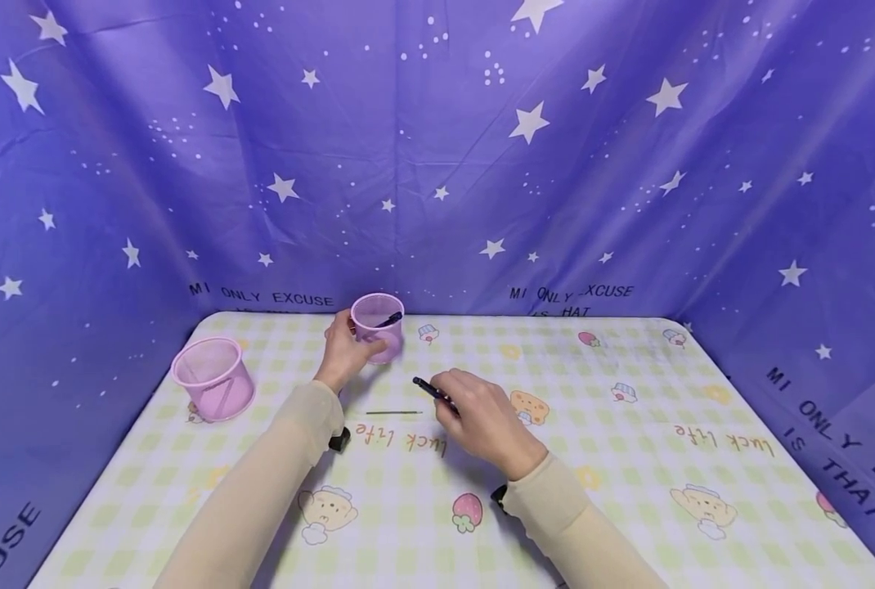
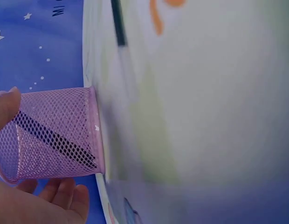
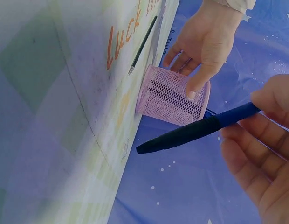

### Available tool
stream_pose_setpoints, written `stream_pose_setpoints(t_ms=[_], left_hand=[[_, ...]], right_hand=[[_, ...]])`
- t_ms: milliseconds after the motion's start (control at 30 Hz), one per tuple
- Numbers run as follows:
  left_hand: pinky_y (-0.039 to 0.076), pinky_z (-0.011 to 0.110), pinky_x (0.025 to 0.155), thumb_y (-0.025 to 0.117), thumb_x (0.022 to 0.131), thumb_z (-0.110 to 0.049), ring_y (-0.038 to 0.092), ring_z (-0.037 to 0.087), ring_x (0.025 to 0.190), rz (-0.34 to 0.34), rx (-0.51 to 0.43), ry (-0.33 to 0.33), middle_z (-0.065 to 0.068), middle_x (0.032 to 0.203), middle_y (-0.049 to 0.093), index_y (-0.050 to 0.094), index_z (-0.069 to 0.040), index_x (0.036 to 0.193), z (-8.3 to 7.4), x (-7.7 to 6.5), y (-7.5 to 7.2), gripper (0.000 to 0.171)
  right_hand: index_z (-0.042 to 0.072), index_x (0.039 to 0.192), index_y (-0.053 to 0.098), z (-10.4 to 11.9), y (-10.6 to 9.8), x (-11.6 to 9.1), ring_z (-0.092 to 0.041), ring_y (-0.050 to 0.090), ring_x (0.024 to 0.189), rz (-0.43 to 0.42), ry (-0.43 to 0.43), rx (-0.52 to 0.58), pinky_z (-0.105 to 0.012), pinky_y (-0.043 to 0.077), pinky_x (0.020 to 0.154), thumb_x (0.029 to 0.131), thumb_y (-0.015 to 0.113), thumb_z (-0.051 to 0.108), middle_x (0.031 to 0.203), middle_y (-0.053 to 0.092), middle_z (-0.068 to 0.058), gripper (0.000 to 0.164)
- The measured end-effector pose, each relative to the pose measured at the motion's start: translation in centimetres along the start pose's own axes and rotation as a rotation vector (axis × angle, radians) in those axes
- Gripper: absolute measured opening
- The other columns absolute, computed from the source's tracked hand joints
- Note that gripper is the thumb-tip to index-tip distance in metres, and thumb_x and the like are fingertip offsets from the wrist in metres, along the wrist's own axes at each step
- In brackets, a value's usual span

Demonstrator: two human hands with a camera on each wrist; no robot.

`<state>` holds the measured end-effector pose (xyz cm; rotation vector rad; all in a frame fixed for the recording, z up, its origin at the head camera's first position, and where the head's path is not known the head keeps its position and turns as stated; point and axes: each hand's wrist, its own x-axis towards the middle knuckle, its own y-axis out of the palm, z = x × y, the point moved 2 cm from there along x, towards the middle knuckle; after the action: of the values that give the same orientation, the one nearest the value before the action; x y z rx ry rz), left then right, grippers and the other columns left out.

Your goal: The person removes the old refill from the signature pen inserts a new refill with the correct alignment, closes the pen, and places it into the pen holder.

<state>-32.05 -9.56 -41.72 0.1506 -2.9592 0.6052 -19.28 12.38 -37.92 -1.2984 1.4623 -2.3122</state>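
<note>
My left hand [image 1: 345, 353] grips a small pink mesh pen cup [image 1: 379, 337] upright near the table's back edge, thumb on the near side and fingers around the far side. Inside the cup leans a dark pen [image 1: 389, 320], also visible through the mesh in the left wrist view. Between thumb and fingers, my right hand [image 1: 485, 413] pinches a blue and black pen [image 3: 182, 138] above the table, to the right of the cup and apart from it. A thin dark pen refill [image 1: 393, 412] lies on the tablecloth between the two hands.
A wider pink mesh cup [image 1: 217, 384] stands at the table's left side, with a thin rod-like thing showing through its mesh. The table has a checked tablecloth [image 1: 555, 523]. A purple starry curtain [image 1: 437, 147] hangs directly behind and beside the table.
</note>
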Motion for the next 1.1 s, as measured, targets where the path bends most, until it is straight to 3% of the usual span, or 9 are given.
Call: stream_pose_setpoints(t_ms=[500, 833, 1100], left_hand=[[0.028, 0.045, 0.108, 0.081, 0.071, -0.010, 0.032, 0.032, 0.128, 0.051, -0.070, -0.140, 0.018, 0.136, 0.045, 0.033, -0.003, 0.140, -0.8, 0.7, 0.0, 0.085], [0.028, 0.041, 0.109, 0.080, 0.068, -0.003, 0.040, 0.031, 0.127, 0.058, -0.158, -0.105, 0.017, 0.138, 0.044, 0.030, -0.004, 0.142, -0.5, 0.9, 0.3, 0.089], [0.030, 0.042, 0.108, 0.080, 0.068, -0.003, 0.042, 0.031, 0.128, 0.077, -0.181, -0.119, 0.016, 0.141, 0.042, 0.029, -0.007, 0.144, -0.1, 1.0, 0.4, 0.091]], right_hand=[[0.011, 0.097, 0.061, -0.3, 0.0, 0.2, -0.008, 0.052, 0.069, -0.050, -0.007, 0.014, -0.027, 0.048, 0.059, 0.082, 0.062, 0.006, 0.084, 0.059, 0.003, 0.016], [0.012, 0.096, 0.061, -0.1, 0.0, 0.8, -0.007, 0.053, 0.069, -0.068, -0.011, 0.011, -0.027, 0.048, 0.059, 0.081, 0.063, 0.005, 0.084, 0.059, 0.004, 0.016], [0.011, 0.094, 0.060, -0.3, 0.2, 1.0, -0.008, 0.054, 0.070, -0.087, -0.015, 0.027, -0.027, 0.048, 0.060, 0.080, 0.063, 0.005, 0.083, 0.059, 0.004, 0.016]])
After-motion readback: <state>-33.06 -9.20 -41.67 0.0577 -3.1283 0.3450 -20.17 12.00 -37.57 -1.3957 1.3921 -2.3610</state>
